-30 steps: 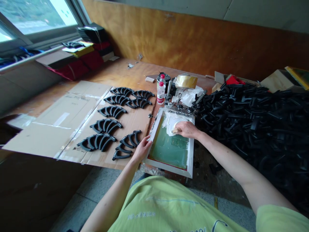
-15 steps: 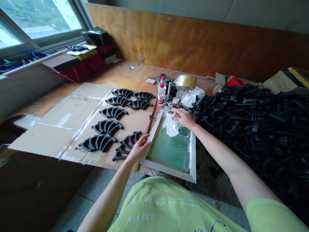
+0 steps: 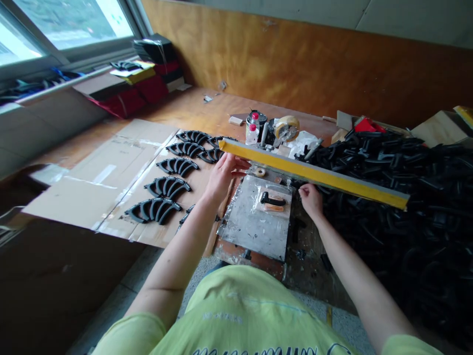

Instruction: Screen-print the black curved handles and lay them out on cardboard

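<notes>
Your left hand [image 3: 225, 170], fingers extended, meets the yellow-edged screen frame [image 3: 314, 172] near its left end; your right hand [image 3: 311, 199], clenched, contents unclear, is right of the metal plate [image 3: 254, 234].

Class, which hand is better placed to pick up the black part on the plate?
Probably the right hand: it is just right of the plate, near the black part; the left hand is farther, by the raised frame.

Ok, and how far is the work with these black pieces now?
The fanned pieces on the cardboard look done. One black piece lies on the metal plate, with the left hand at the raised frame. The dark pile at right probably remains to do.
</notes>
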A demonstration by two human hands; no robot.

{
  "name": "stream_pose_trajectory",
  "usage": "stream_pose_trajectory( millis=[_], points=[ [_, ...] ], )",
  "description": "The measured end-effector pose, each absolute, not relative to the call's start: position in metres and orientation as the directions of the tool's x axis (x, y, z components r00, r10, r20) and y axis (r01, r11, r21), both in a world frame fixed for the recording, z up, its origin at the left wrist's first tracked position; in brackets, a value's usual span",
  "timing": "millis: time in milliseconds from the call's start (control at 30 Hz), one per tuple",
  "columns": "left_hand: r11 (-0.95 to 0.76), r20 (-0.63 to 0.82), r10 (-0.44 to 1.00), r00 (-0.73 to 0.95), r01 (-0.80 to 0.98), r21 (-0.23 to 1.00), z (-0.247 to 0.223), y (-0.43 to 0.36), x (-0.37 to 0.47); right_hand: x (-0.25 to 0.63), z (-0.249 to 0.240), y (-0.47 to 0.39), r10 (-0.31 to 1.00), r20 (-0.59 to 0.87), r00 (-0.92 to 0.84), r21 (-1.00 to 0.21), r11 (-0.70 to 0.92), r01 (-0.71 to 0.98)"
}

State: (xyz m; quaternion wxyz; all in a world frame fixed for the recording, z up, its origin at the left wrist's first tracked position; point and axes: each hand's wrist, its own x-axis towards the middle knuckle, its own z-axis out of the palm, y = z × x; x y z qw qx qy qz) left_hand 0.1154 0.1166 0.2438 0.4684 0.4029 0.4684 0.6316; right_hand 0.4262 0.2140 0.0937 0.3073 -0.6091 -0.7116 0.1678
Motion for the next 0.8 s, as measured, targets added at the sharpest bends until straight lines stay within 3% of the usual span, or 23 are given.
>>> stream_pose_trajectory(
  millis=[133,200,333,400,567,700,800],
  points=[
    [-0.095,0.024,0.957,-0.288,-0.235,0.967,0.227,0.107,0.125,0.390,0.071,0.181,0.866,0.241,-0.439,-0.505,0.498,0.705],
    [0.012,-0.067,0.967,-0.244,-0.220,0.975,0.208,0.089,0.132,0.382,0.071,0.178,0.816,0.224,-0.533,-0.413,0.575,0.706],
    [0.380,-0.373,0.924,0.078,-0.098,0.920,0.157,0.045,0.151,0.381,0.076,0.180,0.758,0.186,-0.625,-0.309,0.649,0.695],
    [0.463,-0.448,0.879,0.163,-0.072,0.883,0.133,0.026,0.161,0.383,0.076,0.182,0.719,0.197,-0.666,-0.258,0.694,0.672],
    [0.487,-0.468,0.870,0.155,-0.117,0.866,0.098,0.003,0.172,0.386,0.070,0.189,0.635,0.207,-0.744,-0.221,0.772,0.596],
    [0.484,-0.473,0.874,0.109,-0.125,0.866,0.094,-0.004,0.168,0.379,0.078,0.190,0.651,0.236,-0.721,-0.173,0.759,0.628],
    [0.478,-0.479,0.876,0.049,-0.210,0.853,0.101,-0.007,0.167,0.348,0.097,0.164,0.617,0.313,-0.723,-0.213,0.787,0.579]
  ],
)
